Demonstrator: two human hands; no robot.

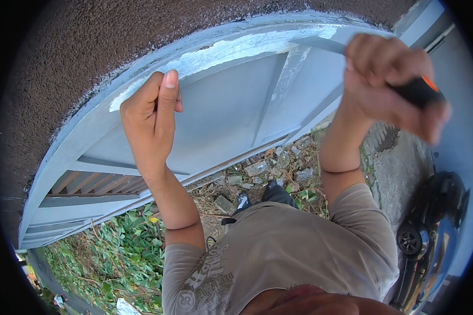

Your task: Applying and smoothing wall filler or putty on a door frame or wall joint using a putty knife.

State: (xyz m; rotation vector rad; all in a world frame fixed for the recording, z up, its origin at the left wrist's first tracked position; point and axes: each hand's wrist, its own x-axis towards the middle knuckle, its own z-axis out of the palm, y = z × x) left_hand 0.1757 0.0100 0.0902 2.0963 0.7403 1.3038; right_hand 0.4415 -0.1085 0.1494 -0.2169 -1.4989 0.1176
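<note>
My right hand (pixel 389 79) grips a putty knife by its black and orange handle (pixel 418 90); hand and tool are blurred. The thin grey blade (pixel 320 44) points left, its tip at the white, scraped-looking patch (pixel 236 48) along the top of the pale blue frame (pixel 105 113). Whether the tip touches the surface I cannot tell. My left hand (pixel 155 115) is raised before the left end of this patch, fingers curled in and thumb pressed over them. Nothing sticks out of it; the inside of the fist is hidden.
A rough brown wall (pixel 89 52) borders the frame above. Below lie green leafy plants (pixel 121 247) and rubble (pixel 257 168) around my feet. At the right stands a dark vehicle (pixel 431 226) on concrete. A slatted opening (pixel 97 184) is in the panel's lower left.
</note>
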